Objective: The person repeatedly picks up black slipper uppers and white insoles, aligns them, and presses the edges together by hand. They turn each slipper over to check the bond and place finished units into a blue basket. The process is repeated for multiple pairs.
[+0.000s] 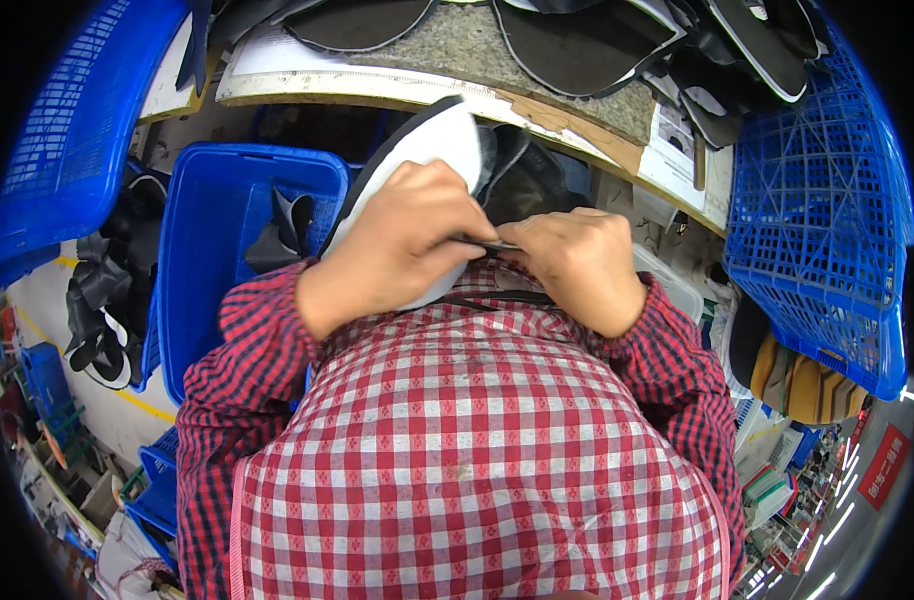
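Close to my apron, both hands grip a black shoe upper with a white lining (439, 140). My left hand (402, 235) is closed, its thumb and bent fingers pinching the dark edge. Just beside it my right hand (580, 262) pinches the same edge with curled fingers. A thin dark strip shows between the two sets of fingertips; whether a small tool is there too I cannot tell. The white lining stands up behind my left hand, its black rim curving along the left side. Beyond my right hand, more black material (532, 180) hangs below the table edge.
A worktable (362, 88) with more black shoe uppers (587, 45) runs across the far side. One blue bin (202, 215) with a dark piece inside stands at left. Blue crates rise at far left (72, 120) and right (817, 215). Dark pieces (102, 290) lie at left.
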### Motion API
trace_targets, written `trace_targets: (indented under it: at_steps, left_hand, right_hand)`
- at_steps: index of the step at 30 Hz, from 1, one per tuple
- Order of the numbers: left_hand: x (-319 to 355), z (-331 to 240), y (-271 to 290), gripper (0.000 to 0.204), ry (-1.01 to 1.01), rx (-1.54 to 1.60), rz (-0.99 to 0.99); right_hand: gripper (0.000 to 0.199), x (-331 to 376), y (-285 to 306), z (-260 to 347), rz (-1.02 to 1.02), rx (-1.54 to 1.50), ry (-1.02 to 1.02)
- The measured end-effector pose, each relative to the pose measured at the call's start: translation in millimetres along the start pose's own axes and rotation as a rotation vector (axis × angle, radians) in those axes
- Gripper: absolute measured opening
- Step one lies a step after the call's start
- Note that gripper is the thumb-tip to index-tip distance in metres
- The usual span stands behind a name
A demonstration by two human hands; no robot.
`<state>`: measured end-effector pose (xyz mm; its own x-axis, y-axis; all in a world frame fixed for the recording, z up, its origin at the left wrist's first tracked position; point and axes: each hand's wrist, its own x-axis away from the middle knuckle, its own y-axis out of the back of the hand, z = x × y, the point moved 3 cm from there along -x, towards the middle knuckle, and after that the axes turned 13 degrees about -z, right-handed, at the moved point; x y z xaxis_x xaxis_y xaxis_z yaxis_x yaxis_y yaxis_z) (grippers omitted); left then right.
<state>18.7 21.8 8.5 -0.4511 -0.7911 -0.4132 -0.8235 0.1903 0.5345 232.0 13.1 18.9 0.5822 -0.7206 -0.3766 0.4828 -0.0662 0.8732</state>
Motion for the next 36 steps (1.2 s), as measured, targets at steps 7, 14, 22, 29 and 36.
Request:
trace_targets:
  at_steps: [7,14,22,29,36]
  left_hand:
    - [-49,3,31,0.036,-0.005,-0.292,-0.039]
    - [-40,41,-1,0.035,0.165,-0.001,0.264]
    - [9,69,-28,0.037,0.569,0.702,0.056]
    - [0,81,-46,0.025,0.208,-0.012,-0.208]
    - [-15,109,-61,0.042,0.044,-0.42,-0.219]
  right_hand:
    - [0.017,-28,5,-3,0.047,0.064,0.033]
    - [0.014,-45,-33,-15,0.323,0.209,0.109]
    - [0.016,-50,-31,-29,0.225,0.037,0.19]
    - [0.009,-41,-38,-12,0.222,0.063,0.214]
    - [0.007,-43,-55,-12,0.285,0.072,0.192]
